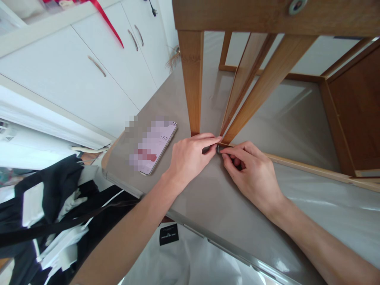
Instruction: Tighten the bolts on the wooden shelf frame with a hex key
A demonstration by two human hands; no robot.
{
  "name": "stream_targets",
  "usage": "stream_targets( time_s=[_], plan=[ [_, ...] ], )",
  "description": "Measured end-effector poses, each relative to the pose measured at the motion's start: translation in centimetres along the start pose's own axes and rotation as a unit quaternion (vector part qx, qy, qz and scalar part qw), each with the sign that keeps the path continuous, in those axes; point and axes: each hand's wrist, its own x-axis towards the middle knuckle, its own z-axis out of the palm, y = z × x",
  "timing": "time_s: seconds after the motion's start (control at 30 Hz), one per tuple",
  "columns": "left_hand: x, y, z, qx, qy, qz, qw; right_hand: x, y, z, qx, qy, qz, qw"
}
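Observation:
A brown wooden frame (194, 85) with slanted slats stands on the grey tabletop. My left hand (191, 156) is closed at its near bottom corner, fingertips against the foot of the slats and thumb close below. Just to the right, my right hand (253, 170) pinches a small dark metal piece (219, 149) between thumb and forefinger, against the frame's lower rail (297, 165). It looks like the end of a bolt or screw, but most of it is hidden by my fingertips.
A phone (158, 148) with a lit screen lies left of my left hand. White cabinets (97, 79) line the left side, with a red ribbon (108, 23) hanging over them. Dark clothing (59, 198) and a white power strip (62, 245) are at lower left, past the table edge.

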Motion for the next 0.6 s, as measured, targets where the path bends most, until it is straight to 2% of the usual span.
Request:
stream_targets(
  time_s=[0.6],
  plan=[
    [-0.1, 0.0, 0.1, 0.003, 0.001, 0.001, 1.0, 0.2, -1.0, 0.0, -0.029, 0.008, 0.034, 0.999]
  ],
)
